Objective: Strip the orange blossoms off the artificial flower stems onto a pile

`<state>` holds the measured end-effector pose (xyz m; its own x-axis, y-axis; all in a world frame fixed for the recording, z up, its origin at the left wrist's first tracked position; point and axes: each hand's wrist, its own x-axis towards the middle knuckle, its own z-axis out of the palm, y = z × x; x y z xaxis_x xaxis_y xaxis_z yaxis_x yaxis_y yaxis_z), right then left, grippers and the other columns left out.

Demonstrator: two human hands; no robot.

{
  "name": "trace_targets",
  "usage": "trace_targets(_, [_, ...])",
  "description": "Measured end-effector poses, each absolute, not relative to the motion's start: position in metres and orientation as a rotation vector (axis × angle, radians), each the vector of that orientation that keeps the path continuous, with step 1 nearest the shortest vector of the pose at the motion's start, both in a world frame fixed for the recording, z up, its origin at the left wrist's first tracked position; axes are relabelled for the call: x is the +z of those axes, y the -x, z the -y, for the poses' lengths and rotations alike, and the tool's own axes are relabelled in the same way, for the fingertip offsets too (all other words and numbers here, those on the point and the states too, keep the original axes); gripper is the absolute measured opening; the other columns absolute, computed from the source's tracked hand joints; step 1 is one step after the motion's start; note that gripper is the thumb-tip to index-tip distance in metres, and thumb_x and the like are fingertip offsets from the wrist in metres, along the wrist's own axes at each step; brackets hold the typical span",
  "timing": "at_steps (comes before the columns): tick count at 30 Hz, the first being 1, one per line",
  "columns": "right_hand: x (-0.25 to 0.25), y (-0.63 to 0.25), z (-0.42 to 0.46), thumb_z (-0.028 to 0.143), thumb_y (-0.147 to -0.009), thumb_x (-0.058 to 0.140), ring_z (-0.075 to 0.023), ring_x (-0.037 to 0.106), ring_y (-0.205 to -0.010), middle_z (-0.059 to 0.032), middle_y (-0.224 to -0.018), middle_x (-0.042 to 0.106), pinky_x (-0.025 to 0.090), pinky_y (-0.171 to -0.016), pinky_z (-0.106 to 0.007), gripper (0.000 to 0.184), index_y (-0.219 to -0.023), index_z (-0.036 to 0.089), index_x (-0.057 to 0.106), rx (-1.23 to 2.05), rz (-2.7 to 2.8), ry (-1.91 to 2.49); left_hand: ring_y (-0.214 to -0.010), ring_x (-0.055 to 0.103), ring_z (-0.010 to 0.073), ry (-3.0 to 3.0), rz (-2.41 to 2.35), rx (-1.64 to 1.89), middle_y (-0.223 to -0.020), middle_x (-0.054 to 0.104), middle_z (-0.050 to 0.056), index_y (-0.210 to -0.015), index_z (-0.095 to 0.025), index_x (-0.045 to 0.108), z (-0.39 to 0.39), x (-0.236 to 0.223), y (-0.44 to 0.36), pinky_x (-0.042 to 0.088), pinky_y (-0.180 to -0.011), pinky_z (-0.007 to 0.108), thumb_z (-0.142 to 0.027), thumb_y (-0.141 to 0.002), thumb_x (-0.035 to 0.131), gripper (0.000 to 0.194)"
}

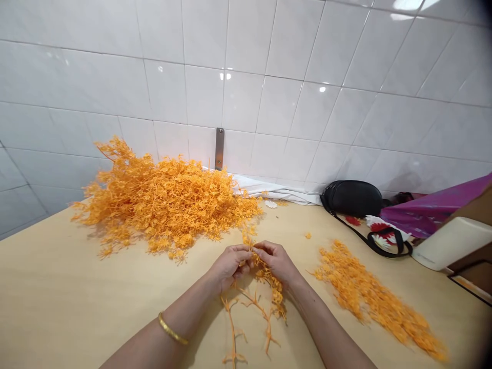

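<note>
My left hand (231, 262) and my right hand (277, 262) meet at the middle of the table, fingers pinched on one orange artificial flower sprig (273, 287). Its small blossoms hang below my right hand, and its tip pokes out above the fingertips. Bare branched orange stems (265, 318) lie on the table below my hands. Beyond them, to the left, rises a big heap of orange flower sprigs (165, 200). Right of my right arm lies a long row of orange sprigs (376, 297).
A black bag (351, 197) with a strap stands by the tiled wall (246, 97). Near it are red and white flower heads (380, 230), purple plastic (438, 205) and a cream-coloured container (453, 243). White cloth (277, 190) runs along the table's back edge.
</note>
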<state>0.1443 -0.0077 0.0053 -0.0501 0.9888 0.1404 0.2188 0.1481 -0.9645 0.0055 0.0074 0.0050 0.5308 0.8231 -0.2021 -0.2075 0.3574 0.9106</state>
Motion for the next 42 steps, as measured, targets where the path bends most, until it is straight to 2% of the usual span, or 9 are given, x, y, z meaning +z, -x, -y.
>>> trace_targets(6, [-0.002, -0.16, 0.004, 0.045, -0.064, 0.058, -0.0068, 0.033, -0.042, 0.0061, -0.046, 0.04, 0.025, -0.042, -0.02, 0.031, -0.059, 0.016, 0.05, 0.898, 1.125, 1.331, -0.028, 0.013, 0.0004, -0.883, -0.803, 0.712, -0.042, 0.037, -0.008, -0.068, -0.017, 0.045, -0.012, 0.005, -0.003, 0.0, -0.033, 0.019, -0.022, -0.069, 0.055, 0.011])
trace_targets(11, [-0.002, -0.181, 0.002, 0.05, -0.057, 0.059, -0.0096, 0.042, -0.046, 0.0033, -0.05, 0.045, 0.032, -0.044, -0.022, 0.034, -0.056, 0.018, 0.045, 0.803, 0.9, 1.361, -0.032, 0.025, 0.0005, -0.765, -0.75, 0.783, -0.048, 0.043, -0.004, -0.066, -0.015, 0.041, -0.015, 0.002, -0.002, 0.01, -0.032, 0.014, -0.014, -0.071, 0.052, 0.012])
trace_targets(16, [-0.005, -0.192, 0.003, 0.042, -0.061, 0.056, -0.0114, 0.047, -0.053, 0.0012, -0.062, 0.049, 0.035, -0.048, -0.023, 0.027, -0.074, 0.019, 0.053, 0.652, 0.987, 1.448, -0.036, 0.033, 0.0007, -0.701, -0.73, 0.855, -0.052, 0.044, -0.002, -0.064, -0.013, 0.043, -0.015, 0.003, -0.002, 0.018, -0.034, 0.013, -0.01, -0.071, 0.051, 0.011])
trace_targets(20, [0.008, -0.171, 0.013, 0.044, -0.072, 0.045, -0.0087, 0.037, -0.046, 0.0041, -0.056, 0.043, 0.029, -0.044, -0.021, 0.03, -0.082, 0.018, 0.056, 0.733, 1.234, 1.334, -0.033, 0.032, 0.0017, -0.781, -0.807, 0.899, -0.046, 0.043, -0.004, -0.063, -0.014, 0.044, -0.009, 0.003, -0.009, 0.016, -0.032, 0.014, -0.013, -0.068, 0.056, 0.012])
trace_targets(23, [0.018, -0.151, 0.022, 0.044, -0.073, 0.048, -0.0086, 0.039, -0.048, 0.0043, -0.057, 0.046, 0.03, -0.047, -0.021, 0.032, -0.088, 0.018, 0.056, 0.737, 1.45, 1.295, -0.03, 0.03, 0.0026, -0.929, -0.88, 0.937, -0.042, 0.042, -0.005, -0.061, -0.015, 0.046, -0.004, 0.0, -0.015, 0.015, -0.031, 0.017, -0.017, -0.066, 0.058, 0.013])
trace_targets(26, [0.017, -0.144, 0.023, 0.042, -0.071, 0.051, -0.0102, 0.043, -0.054, 0.0026, -0.059, 0.05, 0.031, -0.05, -0.021, 0.026, -0.074, 0.017, 0.058, 0.707, 1.64, 1.332, -0.03, 0.029, 0.0023, -1.03, -0.887, 0.945, -0.042, 0.044, -0.004, -0.058, -0.014, 0.048, -0.001, -0.001, -0.018, 0.016, -0.032, 0.018, -0.018, -0.064, 0.058, 0.013])
trace_targets(29, [0.008, -0.154, 0.018, 0.043, -0.073, 0.046, -0.0094, 0.037, -0.047, 0.004, -0.048, 0.041, 0.027, -0.045, -0.021, 0.032, -0.057, 0.017, 0.05, 0.624, 1.503, 1.399, -0.033, 0.031, 0.003, -1.014, -0.892, 0.913, -0.04, 0.042, -0.004, -0.057, -0.014, 0.048, 0.002, 0.003, -0.017, 0.017, -0.034, 0.017, -0.018, -0.062, 0.06, 0.014])
trace_targets(33, [0.0, -0.169, 0.011, 0.049, -0.072, 0.046, -0.0078, 0.027, -0.039, 0.0064, -0.041, 0.031, 0.022, -0.04, -0.021, 0.036, -0.054, 0.018, 0.046, 0.545, 1.214, 1.438, -0.033, 0.029, 0.0031, -1.039, -0.922, 0.843, -0.037, 0.04, -0.005, -0.057, -0.015, 0.048, 0.005, 0.01, -0.016, 0.013, -0.034, 0.017, -0.021, -0.059, 0.064, 0.018])
trace_targets(42, [-0.008, -0.166, -0.003, 0.057, -0.071, 0.041, -0.0097, 0.034, -0.039, 0.0044, -0.039, 0.038, 0.025, -0.041, -0.023, 0.043, -0.053, 0.018, 0.046, 0.279, 0.945, 1.46, -0.026, 0.02, 0.0017, -0.993, -0.906, 0.812, -0.034, 0.037, -0.008, -0.058, -0.017, 0.041, 0.007, 0.013, -0.025, 0.006, -0.031, 0.017, -0.024, -0.06, 0.063, 0.023])
